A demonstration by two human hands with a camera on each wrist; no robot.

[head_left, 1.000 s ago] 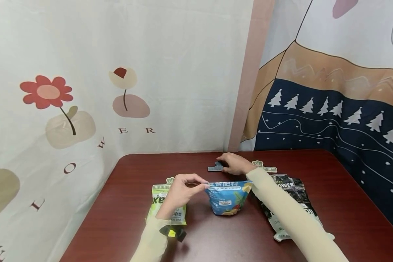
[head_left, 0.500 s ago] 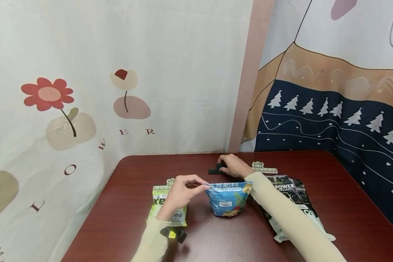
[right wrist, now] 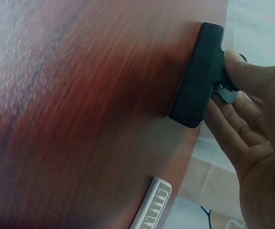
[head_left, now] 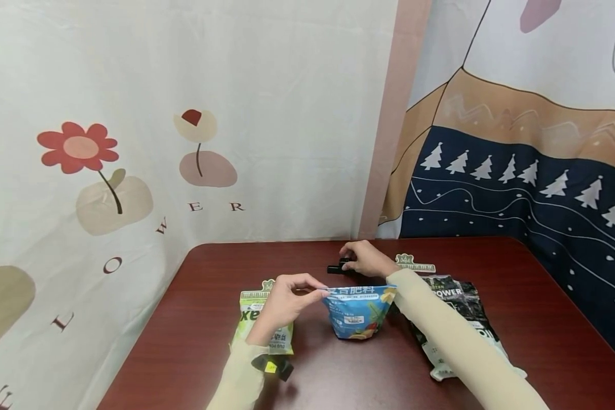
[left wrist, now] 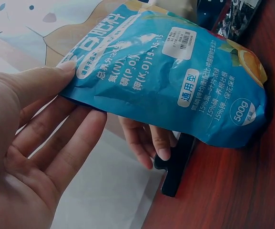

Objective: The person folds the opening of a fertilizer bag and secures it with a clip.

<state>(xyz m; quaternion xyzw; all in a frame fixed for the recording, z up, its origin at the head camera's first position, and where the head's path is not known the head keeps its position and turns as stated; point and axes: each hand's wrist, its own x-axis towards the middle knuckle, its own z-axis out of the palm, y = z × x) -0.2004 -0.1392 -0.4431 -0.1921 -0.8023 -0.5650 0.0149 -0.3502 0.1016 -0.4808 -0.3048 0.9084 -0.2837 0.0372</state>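
My left hand [head_left: 284,299] pinches the top left corner of a blue fertilizer bag [head_left: 356,313] between thumb and fingers. The bag stands upright on the table, and its printed side, marked 500g, shows in the left wrist view. Farther back, beyond the bag, my right hand [head_left: 369,259] grips the handles of a black bag clip [right wrist: 199,76], thumb on one side and fingers on the other. In the right wrist view the clip's long black edge faces the camera. From the left wrist, the right fingers and clip appear behind the bag's lower edge.
A green bag [head_left: 251,316] with a pale clip [head_left: 256,295] at its top lies left, partly behind the left arm. Right, a black bag [head_left: 482,324] lies under the right forearm. A pale ruler-printed clip [head_left: 415,266] sits near the table's [head_left: 184,341] back edge, before a curtain [head_left: 287,114].
The clip in my right hand has turned from showing its greyish face to showing its black edge. My left hand and the blue bag have stayed put.
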